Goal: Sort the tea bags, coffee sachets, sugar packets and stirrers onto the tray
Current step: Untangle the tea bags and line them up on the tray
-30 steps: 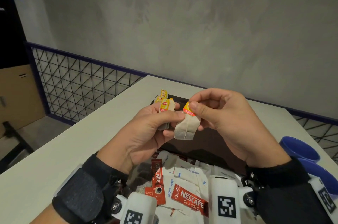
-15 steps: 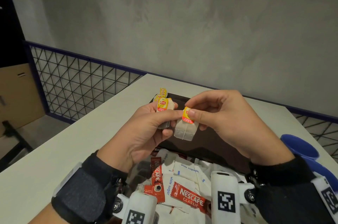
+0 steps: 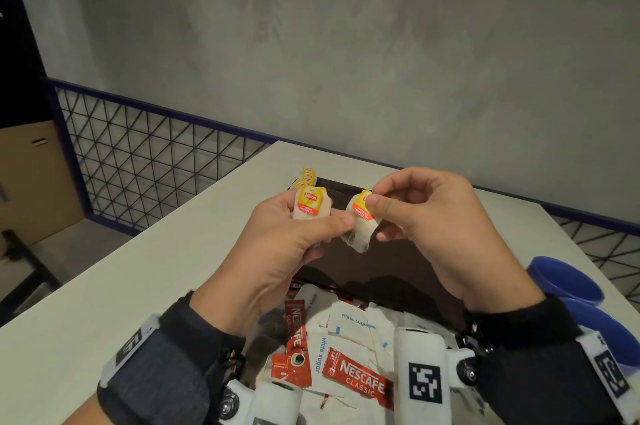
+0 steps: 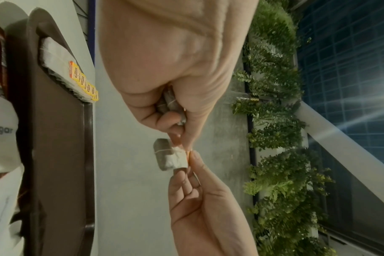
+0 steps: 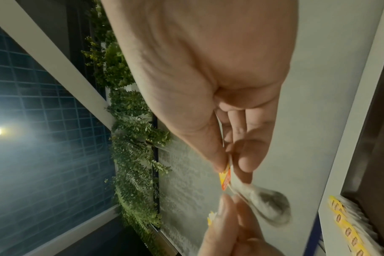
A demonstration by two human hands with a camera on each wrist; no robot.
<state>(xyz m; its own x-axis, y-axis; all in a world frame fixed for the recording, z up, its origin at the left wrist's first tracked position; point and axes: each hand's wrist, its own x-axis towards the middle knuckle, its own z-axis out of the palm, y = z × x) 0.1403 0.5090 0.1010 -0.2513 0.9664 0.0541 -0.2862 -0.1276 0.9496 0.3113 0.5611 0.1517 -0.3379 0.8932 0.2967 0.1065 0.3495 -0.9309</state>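
While both hands hover above the table (image 3: 145, 286), each grips a tea bag of its own. The left hand (image 3: 277, 251) curls its fingers and thumb round one tea bag (image 3: 311, 204), whose yellow and red tag reads "Lipton"; from the left wrist view it may hold more than one bag, though the fist hides too much to be sure. The right hand (image 3: 426, 227) pinches a second tea bag (image 3: 362, 223) between thumb and forefinger at its yellow and red tag, and the pouch hangs below the fingertips, just beside the left thumb. The small print on that tag is too fine to read.

Beneath the hands lies a dark brown tray (image 3: 391, 261). At its far left corner stands a row of tea bags (image 4: 61, 69), leaning one upon another against the rim, their yellow tags lined up along the edge; the same row shows at the lower right of the right wrist view (image 5: 349, 230). The middle of the tray is bare brown surface.

Nearer the body, a loose heap of packets covers the tray's near end. White sugar packets (image 3: 349, 324) bear "white sugar" in blue letters. Red coffee sachets (image 3: 356, 378) read "NESCAFE CLASSIC" in white, one lying flat, another (image 3: 296, 338) lengthwise beside it. Two blue cups (image 3: 568, 282) sit at the right, beside the tray.
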